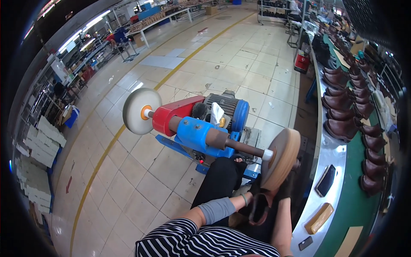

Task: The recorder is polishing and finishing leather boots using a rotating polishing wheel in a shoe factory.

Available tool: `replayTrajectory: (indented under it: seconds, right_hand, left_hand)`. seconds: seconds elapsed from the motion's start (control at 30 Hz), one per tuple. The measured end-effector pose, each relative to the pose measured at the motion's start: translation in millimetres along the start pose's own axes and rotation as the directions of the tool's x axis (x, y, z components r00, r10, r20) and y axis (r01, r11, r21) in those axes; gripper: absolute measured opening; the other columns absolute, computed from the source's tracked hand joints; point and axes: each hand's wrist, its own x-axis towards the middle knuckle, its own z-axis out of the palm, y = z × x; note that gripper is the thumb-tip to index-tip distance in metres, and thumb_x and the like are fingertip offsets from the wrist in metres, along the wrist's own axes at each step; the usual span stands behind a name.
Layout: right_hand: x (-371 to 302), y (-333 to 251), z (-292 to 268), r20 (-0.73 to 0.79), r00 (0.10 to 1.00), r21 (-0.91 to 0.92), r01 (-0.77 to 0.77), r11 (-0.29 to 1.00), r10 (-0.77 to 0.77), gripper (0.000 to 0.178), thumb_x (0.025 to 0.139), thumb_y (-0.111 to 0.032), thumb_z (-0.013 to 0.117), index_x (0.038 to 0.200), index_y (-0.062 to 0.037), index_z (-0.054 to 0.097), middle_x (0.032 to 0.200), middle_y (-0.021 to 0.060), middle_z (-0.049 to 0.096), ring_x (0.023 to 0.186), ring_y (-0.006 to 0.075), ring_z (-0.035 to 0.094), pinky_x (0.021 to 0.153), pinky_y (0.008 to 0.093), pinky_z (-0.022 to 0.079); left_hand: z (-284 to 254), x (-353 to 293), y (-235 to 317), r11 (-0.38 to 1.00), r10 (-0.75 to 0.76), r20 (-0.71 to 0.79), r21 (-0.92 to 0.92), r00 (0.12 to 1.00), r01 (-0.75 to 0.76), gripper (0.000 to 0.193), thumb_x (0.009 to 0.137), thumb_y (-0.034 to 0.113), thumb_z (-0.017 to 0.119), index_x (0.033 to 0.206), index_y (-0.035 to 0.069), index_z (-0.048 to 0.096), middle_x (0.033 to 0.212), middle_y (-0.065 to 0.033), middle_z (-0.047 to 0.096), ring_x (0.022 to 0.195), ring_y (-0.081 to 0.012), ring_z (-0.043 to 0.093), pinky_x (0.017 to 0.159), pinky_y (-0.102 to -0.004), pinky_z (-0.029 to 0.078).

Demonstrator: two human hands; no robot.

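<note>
A dark brown leather shoe (259,209) is at the lower edge of a tan buffing wheel (282,159), its opening turned toward me. My left hand (249,198), in a dark glove, grips the shoe from the left. My right hand (284,188), also dark-gloved, closes on it from the right, close beneath the wheel. The wheel and dark gloves hide most of the fingers and the shoe's far end. The wheel sits on the shaft of a blue and red polishing machine (195,130); a pale wheel (143,111) is on its other end.
To the right, a metal ledge (319,205) carries a phone (325,180), a yellowish-brown block (319,218) and a small dark object (305,243). Beside it, a green conveyor belt (357,205) bears several brown shoes (340,103). White boxes (40,145) are stacked at far left.
</note>
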Motion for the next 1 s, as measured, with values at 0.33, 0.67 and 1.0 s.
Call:
replayTrajectory:
  seconds: [0.33,0.67,1.0]
  right_hand:
    - [-66,-13,20,0.293,0.895,0.279,-0.415,0.866,0.335,0.059,0.095,-0.05,0.036,0.133,-0.0059,0.045,0.127,0.0104,0.054,0.115,0.0228,0.053,0.096,0.0344,0.043]
    - [-238,-76,0,0.063,0.941,-0.507,-0.257,0.823,0.332,0.058,0.087,-0.038,0.053,0.133,-0.005,0.042,0.13,0.0115,0.051,0.117,0.0207,0.05,0.099,0.0342,0.041]
    - [-187,-21,10,-0.188,0.923,0.68,-0.125,0.722,0.337,0.04,0.074,-0.025,0.063,0.108,-0.0045,0.056,0.104,0.01,0.059,0.099,0.0234,0.057,0.093,0.0377,0.043]
  left_hand:
    - [-8,-55,5,0.963,-0.131,0.133,0.251,0.982,0.094,0.034,0.089,0.029,0.059,0.117,0.009,0.06,0.107,-0.0047,0.064,0.096,-0.0117,0.06,0.085,-0.0284,0.049]
    - [-17,-6,-69,0.889,-0.356,-0.051,0.289,0.933,0.355,0.035,0.092,0.04,0.054,0.108,0.009,0.059,0.1,-0.0054,0.063,0.088,-0.0142,0.06,0.082,-0.0295,0.049]
    - [-7,7,5,0.77,-0.226,0.376,-0.496,0.899,0.401,0.076,0.084,0.068,0.038,0.134,0.01,0.043,0.128,-0.0134,0.051,0.116,-0.0365,0.049,0.098,-0.0488,0.04]
